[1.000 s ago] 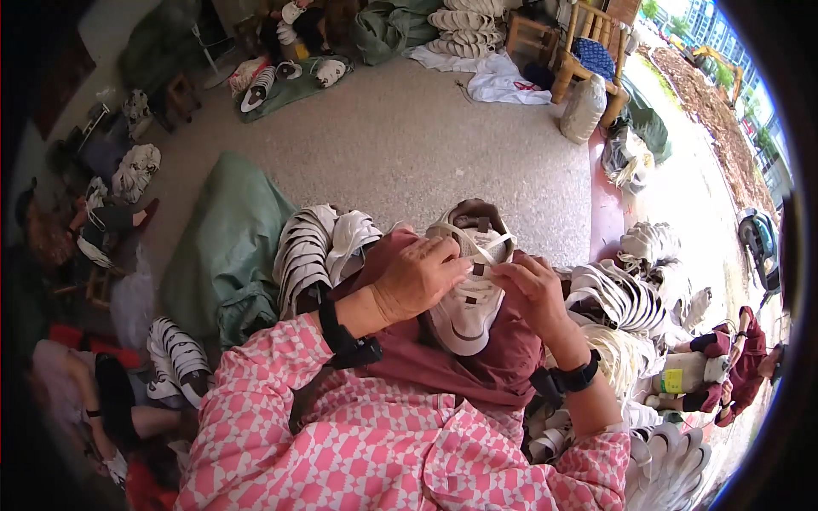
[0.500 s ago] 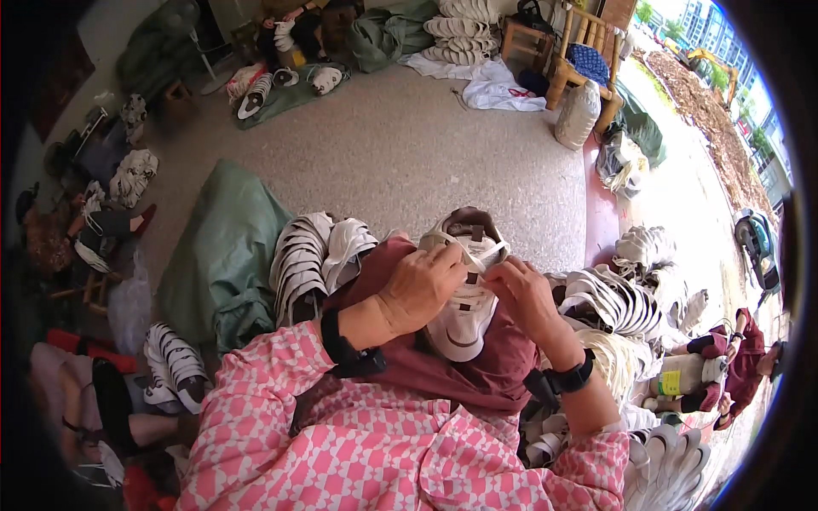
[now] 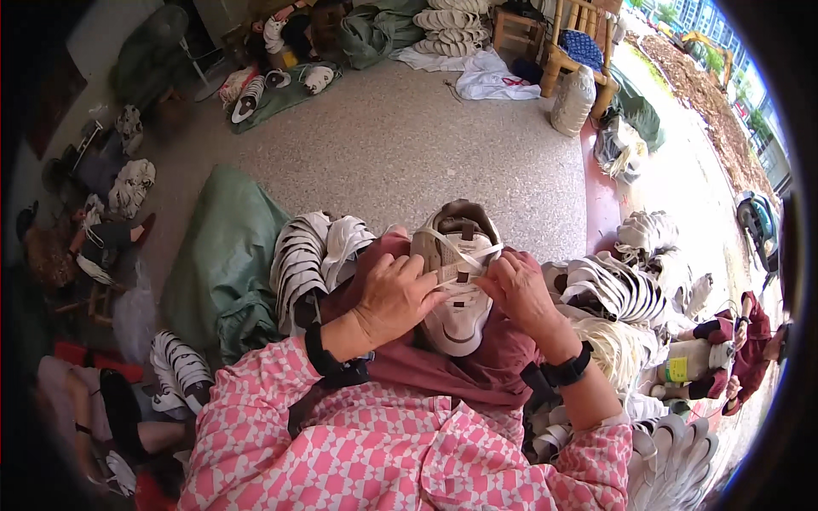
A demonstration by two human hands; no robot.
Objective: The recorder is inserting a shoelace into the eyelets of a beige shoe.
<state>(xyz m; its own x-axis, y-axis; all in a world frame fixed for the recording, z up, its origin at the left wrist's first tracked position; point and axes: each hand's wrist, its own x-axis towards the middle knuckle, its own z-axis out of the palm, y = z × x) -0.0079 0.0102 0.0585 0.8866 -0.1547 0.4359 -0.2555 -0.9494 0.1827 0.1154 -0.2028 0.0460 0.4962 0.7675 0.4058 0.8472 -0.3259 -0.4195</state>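
A beige and white sneaker upper (image 3: 456,328) rests on the dark red cloth (image 3: 396,366) over my lap, its toe toward me and its brown-lined opening away from me. A white shoelace (image 3: 466,258) crosses over its tongue. At the shoe's left edge my left hand (image 3: 394,298) is closed, thumb and fingers pinching near the lace beside the eyelets. On the other side my right hand (image 3: 516,289) pinches the lace between thumb and fingertips. The exact grip of the left fingertips is partly hidden.
Stacked shoe uppers (image 3: 300,260) stand at my left, beside a green cloth cover (image 3: 223,255). More nested uppers (image 3: 618,289) and a bundle of pale laces (image 3: 618,345) lie at my right. Other people sit around the edges. A bamboo chair (image 3: 584,51) stands at the far right.
My left hand has moved down and left from the middle of the lacing to the shoe's left edge, uncovering the crossed lace. My right hand has shifted slightly, still at the lace.
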